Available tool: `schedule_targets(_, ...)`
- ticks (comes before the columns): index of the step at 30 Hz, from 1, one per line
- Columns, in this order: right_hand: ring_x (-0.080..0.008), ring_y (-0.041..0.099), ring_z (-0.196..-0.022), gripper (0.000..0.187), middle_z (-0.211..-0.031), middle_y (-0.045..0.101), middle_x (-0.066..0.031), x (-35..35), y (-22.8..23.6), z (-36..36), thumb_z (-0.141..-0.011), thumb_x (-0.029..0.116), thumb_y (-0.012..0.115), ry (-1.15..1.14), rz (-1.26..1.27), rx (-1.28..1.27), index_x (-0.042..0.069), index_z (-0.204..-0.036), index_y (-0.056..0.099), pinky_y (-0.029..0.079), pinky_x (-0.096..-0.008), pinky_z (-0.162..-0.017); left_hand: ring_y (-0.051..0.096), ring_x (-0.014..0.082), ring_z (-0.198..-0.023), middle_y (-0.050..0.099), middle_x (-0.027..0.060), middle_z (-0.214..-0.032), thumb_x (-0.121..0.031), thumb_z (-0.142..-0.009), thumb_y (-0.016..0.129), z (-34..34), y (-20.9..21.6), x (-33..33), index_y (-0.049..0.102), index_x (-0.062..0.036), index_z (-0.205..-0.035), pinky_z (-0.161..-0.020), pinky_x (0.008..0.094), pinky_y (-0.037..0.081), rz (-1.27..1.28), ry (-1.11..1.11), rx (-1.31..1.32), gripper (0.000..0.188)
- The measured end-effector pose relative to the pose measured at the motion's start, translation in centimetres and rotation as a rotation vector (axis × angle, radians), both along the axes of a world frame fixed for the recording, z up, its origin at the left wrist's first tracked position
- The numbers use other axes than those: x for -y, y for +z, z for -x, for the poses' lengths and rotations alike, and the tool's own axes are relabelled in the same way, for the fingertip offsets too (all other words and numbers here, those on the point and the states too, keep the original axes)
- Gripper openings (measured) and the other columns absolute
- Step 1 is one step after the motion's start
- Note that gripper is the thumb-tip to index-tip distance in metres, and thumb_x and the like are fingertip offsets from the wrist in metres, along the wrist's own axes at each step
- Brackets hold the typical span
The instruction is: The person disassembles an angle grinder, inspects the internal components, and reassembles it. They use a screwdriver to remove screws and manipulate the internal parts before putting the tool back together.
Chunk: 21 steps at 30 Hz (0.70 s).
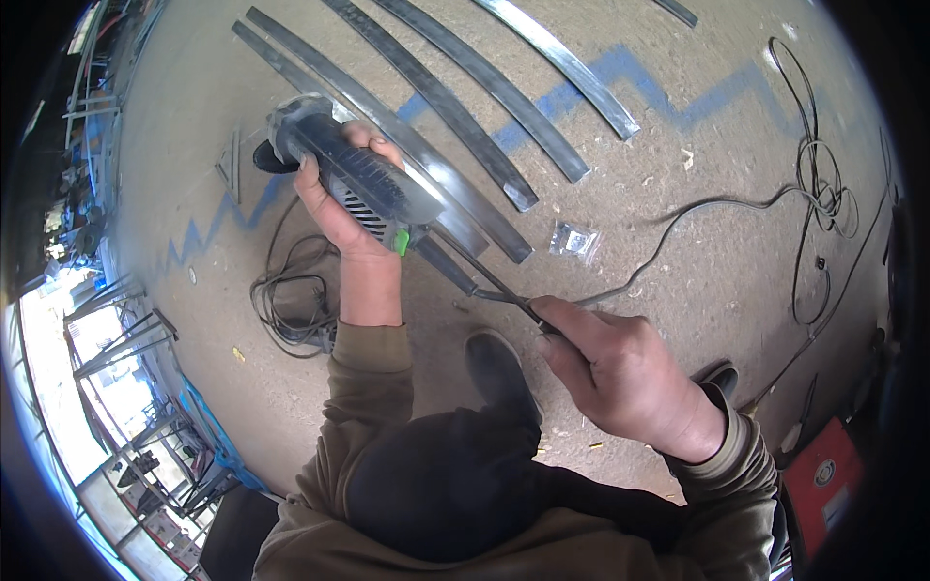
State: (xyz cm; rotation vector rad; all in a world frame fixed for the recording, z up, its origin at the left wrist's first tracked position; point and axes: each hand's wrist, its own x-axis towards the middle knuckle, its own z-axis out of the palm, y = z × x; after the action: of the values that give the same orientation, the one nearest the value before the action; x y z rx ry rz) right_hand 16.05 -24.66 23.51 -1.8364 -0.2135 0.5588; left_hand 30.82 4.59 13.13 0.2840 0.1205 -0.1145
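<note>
Near the middle left, my left hand [339,208] is wrapped round the dark body of an angle grinder [373,184], which has a vented side and a green piece near its tail. The grinder lies tilted, its head at the upper left, its cord running off the tail end. My right hand [630,368] is closed on a thin screwdriver-like tool [494,279] with a long dark shaft. Its handle is hidden in my fist. The shaft points up and left to the grinder's tail; whether the tip touches it I cannot tell.
Several flat metal bars [446,107] lie side by side on the concrete floor [630,213]. A small clear plastic bag [573,242] lies beyond my right hand. Coiled cable [291,290] sits by my left forearm; more looped cable [823,194] is at right, near a red case [823,470].
</note>
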Motion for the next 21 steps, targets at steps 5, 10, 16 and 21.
schedule_targets(5, -0.0196, 0.062, -0.057, 0.037, -0.073, 0.063, -0.011, -0.6, -1.7, -0.5, -0.108, 0.022, 0.066, -0.181, -0.677, -1.012, 0.001, -0.139, 0.062, 0.047, -0.0331, -0.049, 0.064, 0.0187, -0.103, 0.063, 0.0088, -0.11, -0.028, -0.088, 0.08, 0.3, -0.4, -0.2, 0.058, -0.0034, -0.123, -0.099, 0.0359, 0.057, 0.239, -0.093, -0.012, 0.048)
schedule_targets(10, -0.0118, 0.044, -0.055, 0.042, -0.079, 0.051, -0.0043, -1.1, -3.9, 1.3, -0.112, 0.035, 0.059, -0.161, -1.133, -1.37, 0.008, -0.145, 0.058, 0.038, -0.0282, -0.046, 0.066, 0.0155, -0.102, 0.06, 0.0041, -0.112, -0.02, -0.08, 0.08, -0.4, -0.5, -0.9, 0.052, -0.0052, -0.124, -0.097, 0.035, 0.057, 0.368, -0.165, 0.016, 0.053)
schedule_targets(16, -0.0131, 0.05, -0.055, 0.04, -0.079, 0.053, -0.0039, 0.3, -4.2, 2.3, -0.113, 0.036, 0.056, -0.116, -1.243, -1.224, 0.009, -0.143, 0.057, 0.042, -0.0269, -0.048, 0.06, 0.0245, -0.112, 0.054, 0.0117, -0.117, -0.014, -0.08, 0.074, -1.2, -0.3, -1.5, 0.044, 0.0025, -0.133, -0.105, 0.0431, 0.053, 0.197, -0.143, 0.079, 0.063)
schedule_targets(21, -0.0335, 0.076, -0.086, 0.043, -0.1, 0.074, -0.0234, 10.3, -5.7, 4.1, -0.111, 0.035, 0.054, 0.095, 0.06, -0.308, 0.006, -0.143, 0.057, 0.06, -0.0465, -0.075, 0.049, 0.0328, -0.125, 0.049, 0.017, -0.132, -0.014, -0.084, 0.078, -2.8, 0.4, -1.8, 0.044, 0.0023, -0.145, -0.12, 0.049, 0.04, -0.301, -0.39, 0.129, 0.072)
